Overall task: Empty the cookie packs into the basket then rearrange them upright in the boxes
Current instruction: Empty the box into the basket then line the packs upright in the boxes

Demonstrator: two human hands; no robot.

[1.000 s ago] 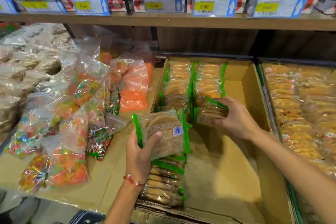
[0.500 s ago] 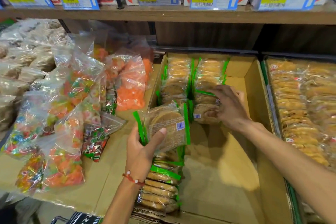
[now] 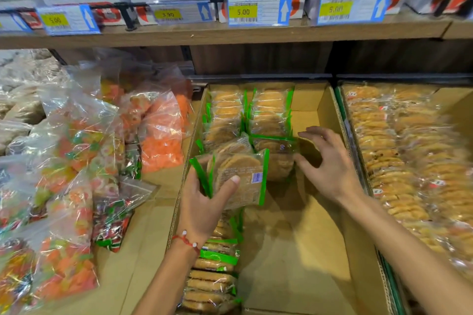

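Observation:
A cardboard box (image 3: 325, 115) on the shelf holds green-edged cookie packs. Two upright rows (image 3: 248, 112) stand at its far end and more packs (image 3: 212, 279) lie along its left side near me. My left hand (image 3: 204, 202) grips a small stack of cookie packs (image 3: 240, 176) above the box's left half, thumb across the front pack. My right hand (image 3: 325, 161) hovers with spread fingers just right of the front pack (image 3: 275, 153) of the right row, its thumb near that pack's edge and nothing held.
A second box (image 3: 345, 120) of orange-labelled cookie packs lies to the right. Clear bags of coloured candy (image 3: 76, 161) pile up on the left. A wooden shelf edge with price tags (image 3: 258, 11) runs overhead. The box's bare cardboard floor (image 3: 307, 250) shows at the near right.
My right hand let go of the pack it was setting against the right row and has drawn back slightly to the right, fingers spread. The left hand still holds its stack.

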